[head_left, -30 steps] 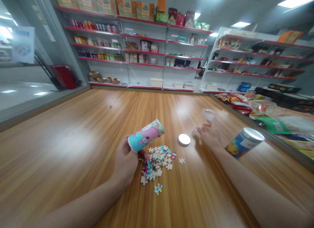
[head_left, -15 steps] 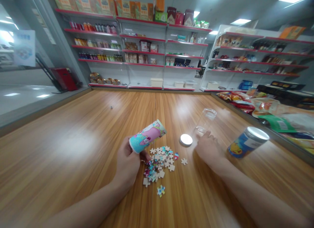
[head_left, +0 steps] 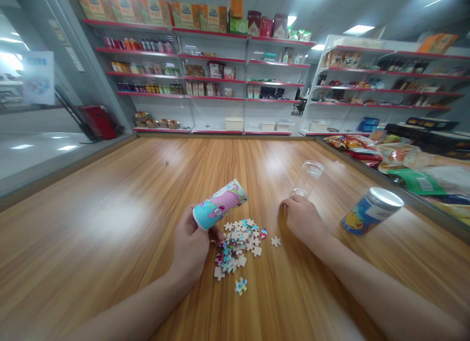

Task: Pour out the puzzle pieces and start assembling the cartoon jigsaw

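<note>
Working over a broad brown wood-grain table [head_left: 128, 262], seemingly midway through handling containers; needing next, by judgement, steady support left and a sure pinch right. Clamping left hand [head_left: 191, 248] round a tilted pink-and-turquoise printed tube [head_left: 222, 203]. Curling right hand [head_left: 305, 222], well apart, near a clear plastic cylinder [head_left: 308, 177] (fingertips hidden; cannot tell if gripping). Noting pale-backed jigsaw pieces [head_left: 240, 240], heaped beside left hand.

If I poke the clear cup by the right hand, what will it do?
The clear cup would probably tip easily, since it looks taller than wide. It's likely light for its size, as its see-through walls look thin. On its side, it might roll across the wooden table, because its rim is round.
</note>
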{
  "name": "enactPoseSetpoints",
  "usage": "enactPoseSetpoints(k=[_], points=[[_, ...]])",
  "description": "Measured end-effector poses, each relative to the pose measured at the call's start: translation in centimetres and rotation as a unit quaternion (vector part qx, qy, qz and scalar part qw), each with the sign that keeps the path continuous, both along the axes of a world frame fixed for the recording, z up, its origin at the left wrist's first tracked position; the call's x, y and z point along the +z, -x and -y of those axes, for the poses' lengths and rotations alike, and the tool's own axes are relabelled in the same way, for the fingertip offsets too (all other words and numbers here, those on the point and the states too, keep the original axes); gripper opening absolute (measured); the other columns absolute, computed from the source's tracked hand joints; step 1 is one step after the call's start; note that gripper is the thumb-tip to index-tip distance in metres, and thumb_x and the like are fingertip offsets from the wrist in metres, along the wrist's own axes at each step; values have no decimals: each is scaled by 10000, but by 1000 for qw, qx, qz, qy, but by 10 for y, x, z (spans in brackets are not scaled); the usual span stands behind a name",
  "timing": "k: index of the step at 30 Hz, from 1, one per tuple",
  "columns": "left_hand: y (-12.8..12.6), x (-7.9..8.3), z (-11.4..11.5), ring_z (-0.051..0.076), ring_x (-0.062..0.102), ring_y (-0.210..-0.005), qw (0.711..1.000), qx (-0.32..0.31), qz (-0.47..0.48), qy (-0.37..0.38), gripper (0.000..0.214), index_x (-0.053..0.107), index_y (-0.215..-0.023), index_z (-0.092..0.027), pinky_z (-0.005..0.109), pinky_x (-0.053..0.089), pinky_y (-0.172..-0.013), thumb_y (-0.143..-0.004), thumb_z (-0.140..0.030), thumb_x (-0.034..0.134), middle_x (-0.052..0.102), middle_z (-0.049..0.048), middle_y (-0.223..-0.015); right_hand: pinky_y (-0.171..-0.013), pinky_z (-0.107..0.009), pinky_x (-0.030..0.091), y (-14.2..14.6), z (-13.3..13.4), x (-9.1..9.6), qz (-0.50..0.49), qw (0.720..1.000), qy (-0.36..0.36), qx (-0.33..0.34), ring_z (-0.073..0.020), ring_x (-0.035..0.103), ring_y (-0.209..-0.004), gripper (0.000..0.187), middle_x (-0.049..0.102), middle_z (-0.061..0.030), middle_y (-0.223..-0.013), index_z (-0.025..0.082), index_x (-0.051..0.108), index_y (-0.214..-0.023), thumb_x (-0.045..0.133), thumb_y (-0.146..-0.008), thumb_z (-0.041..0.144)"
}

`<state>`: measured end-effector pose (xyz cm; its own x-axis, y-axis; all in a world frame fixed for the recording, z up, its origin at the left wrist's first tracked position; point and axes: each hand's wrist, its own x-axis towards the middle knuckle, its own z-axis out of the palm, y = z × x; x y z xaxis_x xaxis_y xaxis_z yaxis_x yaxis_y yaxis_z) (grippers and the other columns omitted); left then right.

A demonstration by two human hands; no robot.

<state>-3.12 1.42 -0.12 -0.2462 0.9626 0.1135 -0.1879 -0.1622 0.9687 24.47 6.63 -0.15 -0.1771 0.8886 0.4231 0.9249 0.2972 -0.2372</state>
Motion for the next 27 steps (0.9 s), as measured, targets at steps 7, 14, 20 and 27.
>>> enactPoseSetpoints(k=[7, 14, 20, 27], points=[[-2, 11, 8, 96, 533, -469, 995, -40, -67, -57, 212, 592, -1001, -205, 178, 422, -455, -795, -158, 613, 605, -59, -611, -991, -386, 493, 30, 26, 29, -230, 960, -4, 160, -249, 635, -1100, 260, 699, -94, -1160, 184, 699, -1155, 562, -976, 313], [3, 3, 18, 175, 611, -736, 977, -79, -170, -104, 192, 717, -868, -173, 261, 503, -676, -930, -279, 570, 658, 38, -797, -767, -309, 547, 56, 44, 19, -551, 757, 223, 270, -191, 682, -836, 188, 730, -36, -884, 184, 727, -966, 719, -900, 359], [4, 0, 18, 176, 576, -819, 934, -136, -241, -225, 165, 672, -980, -173, 272, 488, -713, -911, -318, 632, 583, 65, -931, -768, -336, 592, 58, 34, 9, -730, 560, 283, 271, -196, 720, -821, 265, 763, -35, -949, 219, 694, -1070, 784, -828, 281], [-1, 11, 9, 167, 604, -908, 950, -73, -172, -251, 40, 624, -980, -204, 273, 516, -794, -959, -181, 599, 604, 46, -962, -778, -356, 588, 53, 38, 13, -711, 528, 337, 318, -248, 723, -906, 453, 766, -62, -1015, 210, 708, -1104, 852, -675, 219]])
